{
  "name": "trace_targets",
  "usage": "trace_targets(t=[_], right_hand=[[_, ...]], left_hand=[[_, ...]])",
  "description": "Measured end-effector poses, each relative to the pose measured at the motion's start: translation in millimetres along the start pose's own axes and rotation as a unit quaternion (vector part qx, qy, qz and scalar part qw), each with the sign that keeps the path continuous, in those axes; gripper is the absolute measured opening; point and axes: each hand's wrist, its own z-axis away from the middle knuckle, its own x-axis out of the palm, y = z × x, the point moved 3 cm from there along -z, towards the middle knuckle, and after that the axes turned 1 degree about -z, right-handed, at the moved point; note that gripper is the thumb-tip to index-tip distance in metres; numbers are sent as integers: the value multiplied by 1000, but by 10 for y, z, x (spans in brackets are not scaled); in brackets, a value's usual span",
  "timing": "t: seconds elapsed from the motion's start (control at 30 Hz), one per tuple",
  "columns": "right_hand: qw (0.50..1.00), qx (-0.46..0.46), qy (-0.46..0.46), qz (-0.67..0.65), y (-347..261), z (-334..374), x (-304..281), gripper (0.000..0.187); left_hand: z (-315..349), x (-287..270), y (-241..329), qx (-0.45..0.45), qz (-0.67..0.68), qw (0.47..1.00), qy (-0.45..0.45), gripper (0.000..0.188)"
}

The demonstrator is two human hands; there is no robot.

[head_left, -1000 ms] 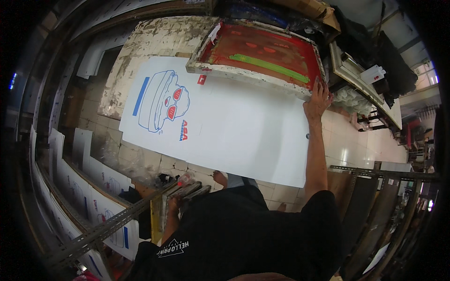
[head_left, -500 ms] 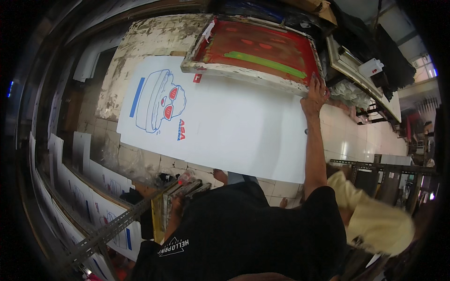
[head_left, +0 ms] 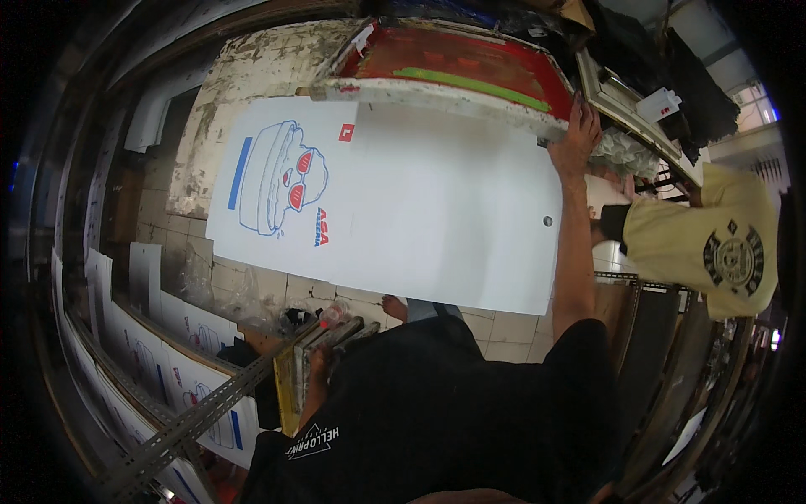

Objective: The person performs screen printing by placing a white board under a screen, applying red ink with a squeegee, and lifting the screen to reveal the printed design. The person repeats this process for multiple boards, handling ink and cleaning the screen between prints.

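My right hand (head_left: 576, 139) grips the right near corner of a screen-printing frame (head_left: 453, 97), fingers curled over its pale, paint-stained rim. The frame's red mesh (head_left: 470, 64) carries a strip of green ink along its near side. Its near edge stands raised above a large white printed sheet (head_left: 420, 210) and shades it. On the sheet's left part are a blue line drawing with red glasses, a blue bar and red and blue lettering. Low on the left, my left hand (head_left: 318, 363) is beside several upright, paint-stained frames (head_left: 300, 361); its fingers are too dark to read.
Similar printed sheets (head_left: 189, 378) stand in a rack at lower left, behind a perforated metal bar (head_left: 189, 428). A worn board (head_left: 260, 63) lies under the sheet. At right, a co-worker in a yellow shirt (head_left: 688, 244) is near a side table with a white container (head_left: 659, 105).
The screen frame's near edge has risen and tipped away from me, with my right hand still on its corner. The co-worker at right has moved farther from me.
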Motion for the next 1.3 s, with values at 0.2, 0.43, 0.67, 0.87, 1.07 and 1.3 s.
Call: trace_targets(t=[0.2,0.43,0.67,0.87,1.07,1.3], right_hand=[[997,-14,-19,73,83,-601,-85,98],[993,-45,-29,106,335,-1151,-65,95],[992,-35,-47,109,328,-1166,-56,92],[985,-18,-87,146,238,-961,-100,93],[988,-6,-98,117,61,-516,-103,96],[987,21,-111,113,-14,-36,41,92]], left_hand=[[-80,-48,-228,-111,36,991,60,37],[-129,15,-298,-130,67,986,76,35],[-230,26,-435,-121,74,988,63,35],[-341,-1,-495,-114,81,989,48,35],[-392,-51,-589,-113,93,989,33,36],[-489,-384,-939,-126,136,982,24,38]])
